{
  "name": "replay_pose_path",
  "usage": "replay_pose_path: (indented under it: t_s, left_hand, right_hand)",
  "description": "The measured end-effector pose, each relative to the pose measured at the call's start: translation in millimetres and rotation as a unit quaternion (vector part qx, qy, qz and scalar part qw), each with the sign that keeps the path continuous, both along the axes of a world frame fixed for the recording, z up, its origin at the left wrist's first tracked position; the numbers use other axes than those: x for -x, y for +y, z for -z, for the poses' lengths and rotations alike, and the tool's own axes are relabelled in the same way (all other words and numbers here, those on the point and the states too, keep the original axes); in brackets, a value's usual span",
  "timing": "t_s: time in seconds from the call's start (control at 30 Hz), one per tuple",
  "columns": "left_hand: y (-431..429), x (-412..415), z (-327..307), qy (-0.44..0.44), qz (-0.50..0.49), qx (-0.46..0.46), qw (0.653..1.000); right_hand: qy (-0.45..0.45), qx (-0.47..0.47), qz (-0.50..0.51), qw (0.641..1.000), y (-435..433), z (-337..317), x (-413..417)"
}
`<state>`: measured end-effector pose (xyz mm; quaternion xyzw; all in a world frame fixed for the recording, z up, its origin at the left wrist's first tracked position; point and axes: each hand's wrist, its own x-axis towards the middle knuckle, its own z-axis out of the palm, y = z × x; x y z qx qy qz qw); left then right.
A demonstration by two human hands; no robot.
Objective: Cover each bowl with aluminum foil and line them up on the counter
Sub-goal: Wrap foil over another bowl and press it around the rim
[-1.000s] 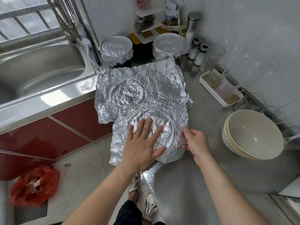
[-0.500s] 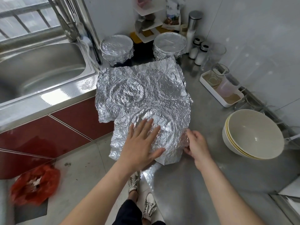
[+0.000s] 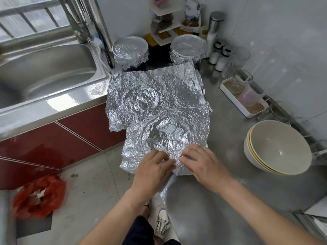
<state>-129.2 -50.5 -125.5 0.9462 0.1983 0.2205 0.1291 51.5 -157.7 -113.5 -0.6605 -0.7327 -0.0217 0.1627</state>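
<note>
One head-worn wide-angle view looks forward and steeply down from above the near edge of the worktop (image 3: 221, 200), close in. The crumpled foil sheet (image 3: 168, 133) sits at the centre of the frame. Left of the foil sheet lies the sink (image 3: 44, 73), beyond it the wall (image 3: 123, 15), and nearer than it the floor (image 3: 88, 191) and shoes (image 3: 161, 221). Straight lines bow toward the frame's edges.

Crinkled silver foil (image 3: 159, 96) is gleaming on the grey counter (image 3: 230, 124). Right of the foil, stacked bowls (image 3: 276, 147) are showing cream with a yellow rim. Left of the foil, cabinet fronts (image 3: 79, 131) are shining dark red, and a bag (image 3: 39, 197) is glowing orange-red.
</note>
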Motion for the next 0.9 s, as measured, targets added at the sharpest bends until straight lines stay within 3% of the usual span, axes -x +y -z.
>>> replay_pose_path:
  t_s: [0.4, 0.63, 0.73, 0.9]
  left_hand:
    - [2, -8, -3, 0.016, 0.040, -0.008, 0.999]
    - [11, 4, -9, 0.023, 0.048, 0.024, 0.998]
    - [14, 14, -14, 0.051, 0.031, 0.048, 0.997]
    - [14, 14, -25, 0.046, 0.047, 0.060, 0.996]
  right_hand:
    - [-0.046, -0.046, -0.006, 0.998, 9, 6, 5]
    - [-0.033, -0.011, 0.033, 0.999, 8, 4, 27]
    - [0.012, 0.037, 0.039, 0.998, 9, 2, 36]
    - [0.212, 0.042, 0.129, 0.968, 13, -6, 31]
